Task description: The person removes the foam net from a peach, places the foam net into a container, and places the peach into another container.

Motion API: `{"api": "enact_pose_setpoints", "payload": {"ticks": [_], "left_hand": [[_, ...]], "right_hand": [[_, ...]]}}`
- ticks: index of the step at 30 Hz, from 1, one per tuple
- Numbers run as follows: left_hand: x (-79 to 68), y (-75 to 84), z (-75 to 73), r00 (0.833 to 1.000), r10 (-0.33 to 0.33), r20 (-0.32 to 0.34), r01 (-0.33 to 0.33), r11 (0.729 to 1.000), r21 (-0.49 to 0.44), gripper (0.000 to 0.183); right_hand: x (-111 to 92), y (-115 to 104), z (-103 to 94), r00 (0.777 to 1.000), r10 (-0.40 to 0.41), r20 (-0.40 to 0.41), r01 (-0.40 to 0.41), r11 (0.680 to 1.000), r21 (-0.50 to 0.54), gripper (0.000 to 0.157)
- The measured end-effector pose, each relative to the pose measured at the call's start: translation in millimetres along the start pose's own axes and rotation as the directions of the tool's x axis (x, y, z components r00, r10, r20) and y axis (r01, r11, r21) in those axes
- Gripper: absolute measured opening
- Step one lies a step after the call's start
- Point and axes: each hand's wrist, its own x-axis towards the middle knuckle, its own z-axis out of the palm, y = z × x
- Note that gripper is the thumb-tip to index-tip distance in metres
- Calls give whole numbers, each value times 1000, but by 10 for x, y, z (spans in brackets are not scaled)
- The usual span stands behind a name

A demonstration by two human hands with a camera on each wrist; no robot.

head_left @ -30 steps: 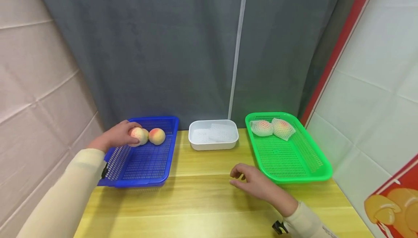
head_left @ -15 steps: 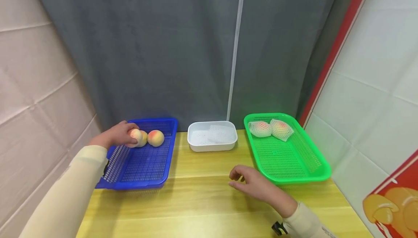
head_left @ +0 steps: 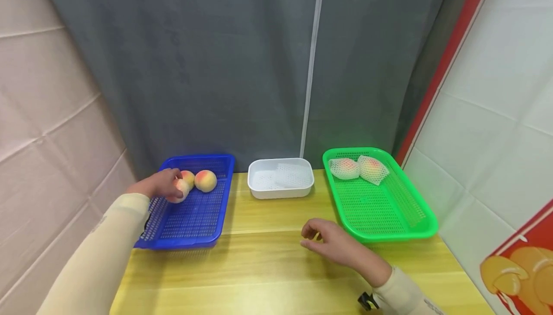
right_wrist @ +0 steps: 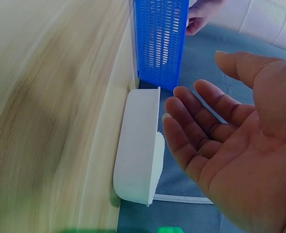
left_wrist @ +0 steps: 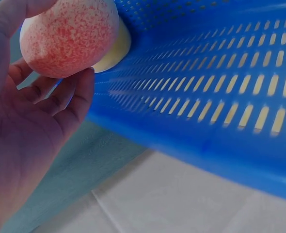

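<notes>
Inside the blue basket (head_left: 192,221) on the left, my left hand (head_left: 161,184) grips a peach (head_left: 180,191) of pale yellow and red. The left wrist view shows the thumb and curled fingers round that peach (left_wrist: 70,39), its speckled red side facing the camera. Two more bare peaches (head_left: 206,181) sit just to its right in the basket, the nearer one partly hidden by the hand. My right hand (head_left: 334,243) hovers over the table in front of the green basket (head_left: 367,214), fingers loosely curled around nothing; its palm (right_wrist: 245,160) shows in the right wrist view.
A white tray (head_left: 281,193) with white foam net sleeves (head_left: 294,175) stands between the baskets. Two peaches in foam nets (head_left: 374,170) lie at the back of the green basket. A grey curtain (head_left: 194,65) hangs behind, and walls flank the wooden table (head_left: 259,267).
My left hand has shifted a little right and nearer with the peach, baring more of the peach behind it. The right hand has stayed almost still.
</notes>
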Motion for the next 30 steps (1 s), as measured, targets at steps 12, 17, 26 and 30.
{"api": "enact_pose_setpoints", "payload": {"ticks": [12, 17, 26, 30], "left_hand": [[78, -226, 252, 998, -22, 51, 24, 999, -22, 56], [78, -210, 270, 999, -25, 39, 25, 1000, -1, 52], [124, -249, 308, 998, -45, 39, 44, 999, 17, 52], [125, -247, 313, 998, -53, 41, 53, 999, 5, 51]], "right_hand": [[-16, 38, 28, 1000, 0, 8, 0, 999, 34, 12], [-18, 39, 36, 1000, 8, 11, -8, 999, 40, 12], [-31, 19, 45, 1000, 19, 20, -19, 999, 34, 9], [-29, 12, 49, 999, 19, 26, -20, 999, 34, 11]]}}
